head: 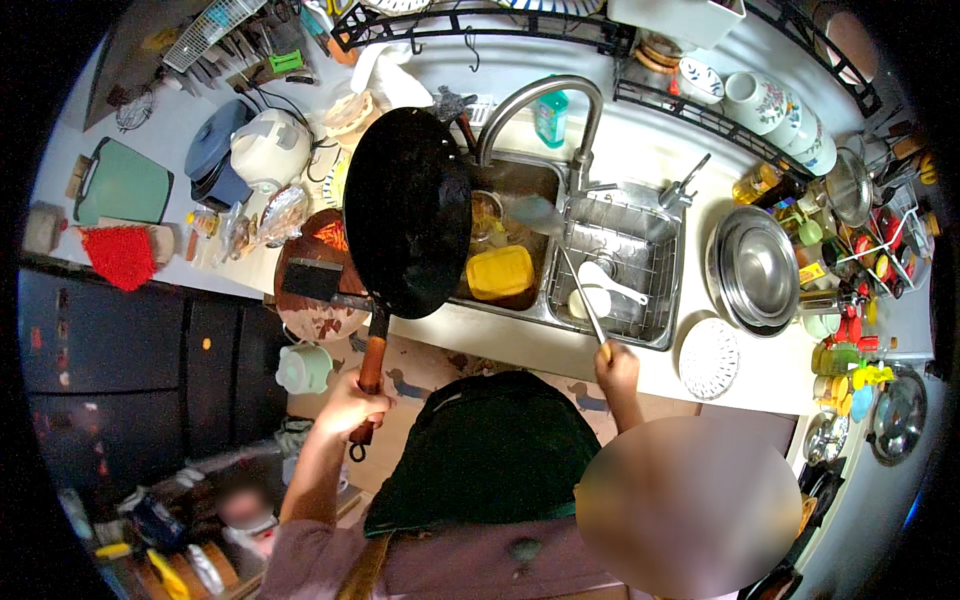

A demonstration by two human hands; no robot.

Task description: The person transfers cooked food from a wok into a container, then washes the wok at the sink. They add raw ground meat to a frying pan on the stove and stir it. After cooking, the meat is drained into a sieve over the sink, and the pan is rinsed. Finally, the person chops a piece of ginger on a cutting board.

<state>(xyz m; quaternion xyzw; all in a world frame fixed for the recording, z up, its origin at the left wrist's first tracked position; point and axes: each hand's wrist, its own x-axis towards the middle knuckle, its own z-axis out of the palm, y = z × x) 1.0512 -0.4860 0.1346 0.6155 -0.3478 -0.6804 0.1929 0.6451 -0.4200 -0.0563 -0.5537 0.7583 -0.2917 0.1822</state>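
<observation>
My left hand [356, 401] grips the wooden handle of a black wok [409, 217], which hangs tilted over the left edge of the sink. In my right hand [619, 367] is the long handle of a metal spatula [585, 292]. Its blurred blade is over the left basin, apart from the wok. That basin [551, 176] holds brownish water, a bowl [487, 210] and a yellow rectangular container [500, 271]. A white spoon [615, 283] and a round whitish item [589, 302] lie on the wire rack [645, 315] in the right basin.
An arched faucet [540, 84] rises behind the basins. Left of the wok, a cleaver [313, 279] and orange shreds [330, 234] lie on a round cutting board [319, 322]. Nested metal bowls [761, 262] and a patterned white dish [710, 358] stand right of the sink.
</observation>
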